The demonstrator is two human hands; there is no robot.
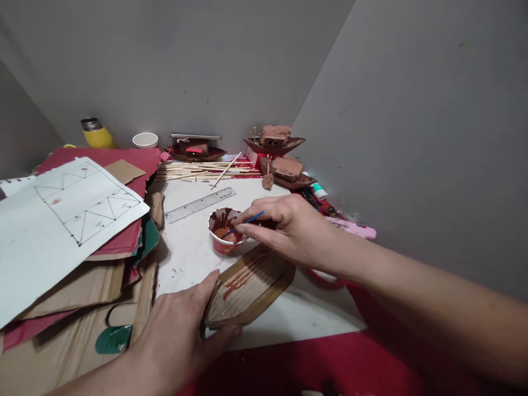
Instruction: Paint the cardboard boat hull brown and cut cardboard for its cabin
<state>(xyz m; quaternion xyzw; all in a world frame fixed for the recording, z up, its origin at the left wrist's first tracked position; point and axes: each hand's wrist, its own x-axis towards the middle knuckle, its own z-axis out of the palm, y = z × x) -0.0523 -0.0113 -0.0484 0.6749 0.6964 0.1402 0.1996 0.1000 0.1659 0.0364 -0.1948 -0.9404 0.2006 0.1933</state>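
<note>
Cardboard piece (249, 291): long, boat-like outline, lies diagonally on the white tabletop (185, 264), just nearer the viewer than the paint cup (224, 247). Middle is pale tan corrugated board, ridges exposed, running lengthwise; around it a smoother, darker brown border. A few reddish-brown streaks cross the ridges toward the left half, uneven, thin at the ends; other visible ridges bare. Left end looks blunt, rough-edged. Far right end partly behind the right hand, exact shape there can't tell.

Left hand (181, 313) at the near-left end: forefinger along the upper edge, thumb at the lower edge, set apart with the end held between them. Its other fingers mostly hidden, can't tell.

Right hand (292, 228) over the cup: thumb and fingers pinch a slim blue brush (253, 217), slanted, lower end down inside the cup. Cup is white-rimmed, reddish outside, inner wall smeared dark brown, brown paint at the bottom.

Behind: clear ruler (200, 205), loose pile of thin wooden sticks (198, 170), three brown model boats (275, 137). Left: cardboard stack (82, 289), marked-up paper sheet (49, 236) on top.
</note>
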